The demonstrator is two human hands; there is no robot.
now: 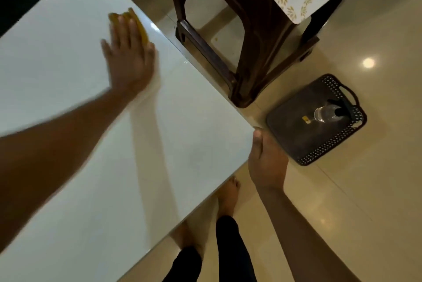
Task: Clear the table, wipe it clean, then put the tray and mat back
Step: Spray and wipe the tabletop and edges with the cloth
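Your left hand (130, 53) presses a yellow cloth (139, 25) flat on the tabletop (159, 144), fingers straight. Your right hand (267, 160) grips the tabletop's corner; beyond it, the tray (296, 135) sits on the floor (376, 190).

One table (96, 144), one yellow cloth (139, 23), two hands (left (130, 58), right (267, 163)), one stool (239, 30) at one o'clock, one tray (303, 142) at three holding one bottle (328, 114), two bare feet (228, 197).
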